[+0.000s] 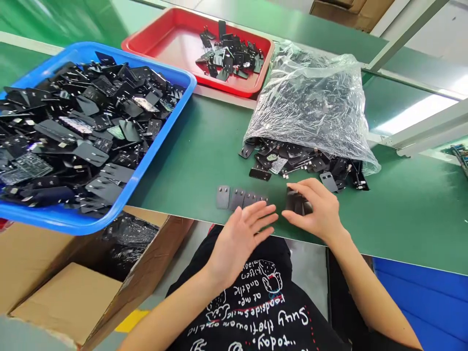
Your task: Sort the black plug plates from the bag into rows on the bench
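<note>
A short row of black plug plates (223,197), each with two small metal pins on top, lies near the front edge of the green table. My left hand (239,239) is held over the right end of that row, palm turned and fingers stretched apart, with nothing in it. To the right, my right hand (317,208) grips a few black plug plates (295,202) between thumb and fingers, low at the table. A loose pile of the same parts (302,161) spills from the mouth of a clear plastic bag (310,102) just beyond my right hand.
A blue tray (157,146) heaped with black parts stands at the left, overhanging the table's front edge. Behind it is a red tray (161,39) with a smaller heap. An open cardboard box (73,292) sits below left. A white metal frame (409,34) rises at the right.
</note>
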